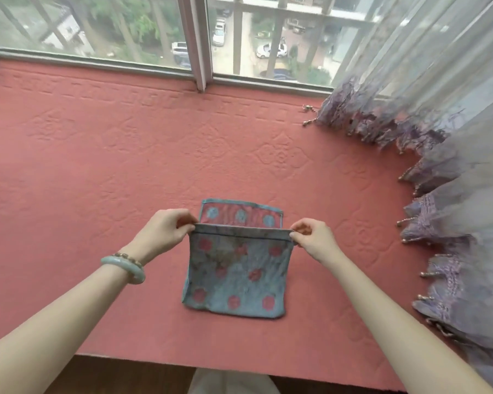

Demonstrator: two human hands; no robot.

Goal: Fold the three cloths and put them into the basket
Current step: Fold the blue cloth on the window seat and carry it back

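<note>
A small blue cloth with pink dots (234, 277) lies on the red quilted mat (125, 155), its near half lifted and folded over. The cloth's far strip shows a pink side with blue dots. My left hand (165, 231) pinches the raised edge at its left corner. My right hand (310, 237) pinches the same edge at the right corner. The edge is stretched level between both hands, above the far strip. Only this one cloth is in view, and no basket is in view.
A window (199, 38) runs along the far side of the mat. Purple sheer curtains with beaded trim (444, 177) spill onto the mat at the right. The mat's near edge drops to a wooden floor (120, 376).
</note>
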